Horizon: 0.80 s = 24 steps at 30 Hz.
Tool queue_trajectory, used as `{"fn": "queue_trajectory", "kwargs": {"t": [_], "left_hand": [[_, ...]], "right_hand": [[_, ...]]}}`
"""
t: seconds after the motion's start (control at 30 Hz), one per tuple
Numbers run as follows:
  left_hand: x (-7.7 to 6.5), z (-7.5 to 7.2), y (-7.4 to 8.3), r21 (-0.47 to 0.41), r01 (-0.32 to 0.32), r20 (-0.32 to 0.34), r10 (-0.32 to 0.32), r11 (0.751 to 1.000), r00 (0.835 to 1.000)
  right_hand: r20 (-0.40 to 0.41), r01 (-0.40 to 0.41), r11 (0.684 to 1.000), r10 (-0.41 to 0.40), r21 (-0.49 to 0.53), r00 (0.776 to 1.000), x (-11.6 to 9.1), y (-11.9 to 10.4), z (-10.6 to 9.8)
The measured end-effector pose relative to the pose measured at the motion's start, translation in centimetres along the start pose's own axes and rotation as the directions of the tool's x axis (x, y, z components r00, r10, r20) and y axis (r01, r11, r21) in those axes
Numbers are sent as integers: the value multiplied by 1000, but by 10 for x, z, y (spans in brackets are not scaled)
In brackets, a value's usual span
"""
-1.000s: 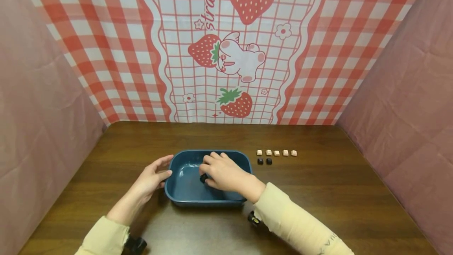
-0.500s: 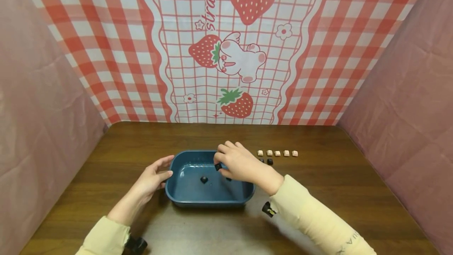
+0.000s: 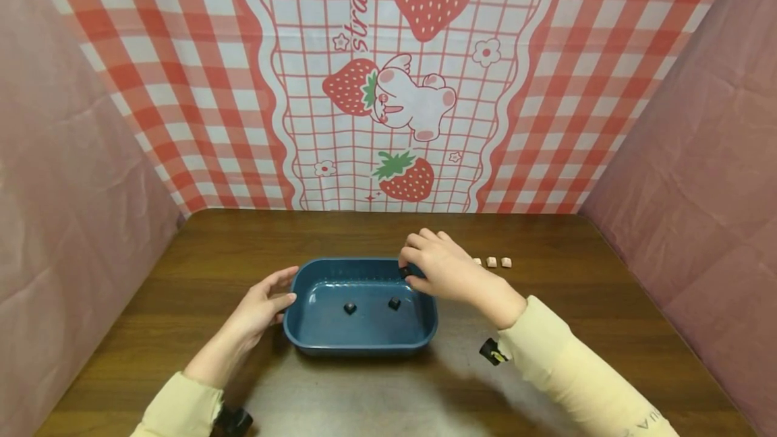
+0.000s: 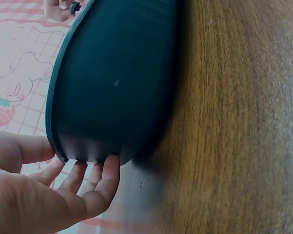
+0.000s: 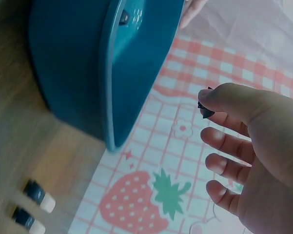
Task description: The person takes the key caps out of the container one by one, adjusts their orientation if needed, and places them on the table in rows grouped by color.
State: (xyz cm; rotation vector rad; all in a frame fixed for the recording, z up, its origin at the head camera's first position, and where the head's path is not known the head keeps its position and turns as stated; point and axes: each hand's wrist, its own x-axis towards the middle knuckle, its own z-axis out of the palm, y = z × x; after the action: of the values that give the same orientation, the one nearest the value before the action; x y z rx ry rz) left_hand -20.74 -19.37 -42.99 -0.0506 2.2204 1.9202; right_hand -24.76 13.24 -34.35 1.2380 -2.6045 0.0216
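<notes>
A blue basin (image 3: 361,339) stands on the table with two black keycaps, one left of centre (image 3: 350,307) and one to the right (image 3: 394,303), on its floor. My left hand (image 3: 257,305) holds the basin's left end, thumb at the rim and bent fingers against the outer wall, as the left wrist view shows. Above the basin's back right corner, my right hand (image 3: 452,268) pinches another black keycap (image 5: 205,108) between thumb and index finger. The other fingers hang loosely bent below it.
White keycaps (image 3: 492,262) form a row on the table right of the basin, partly hidden by my right hand. Two black keycaps, one nearer (image 5: 35,190) and one farther (image 5: 23,218), stand beside that row. A strawberry-print cloth (image 3: 376,174) hangs behind.
My right hand has moved right and back with a black keycap, from over the basin's middle to its back right corner. Two keycaps on the basin floor are now uncovered. The left hand stays put.
</notes>
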Motion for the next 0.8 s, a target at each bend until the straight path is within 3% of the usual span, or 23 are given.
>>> {"fn": "queue_trajectory", "kwargs": {"t": [0.33,0.8], "left_hand": [[0,-1,2,13,8,-4,-8,1000,1000],[0,0,1,18,-1,2,1,1000,1000]], "right_hand": [[-72,-51,999,51,10,996,-21,27,-4],[-86,-161,987,162,20,983,-57,65,10]]}}
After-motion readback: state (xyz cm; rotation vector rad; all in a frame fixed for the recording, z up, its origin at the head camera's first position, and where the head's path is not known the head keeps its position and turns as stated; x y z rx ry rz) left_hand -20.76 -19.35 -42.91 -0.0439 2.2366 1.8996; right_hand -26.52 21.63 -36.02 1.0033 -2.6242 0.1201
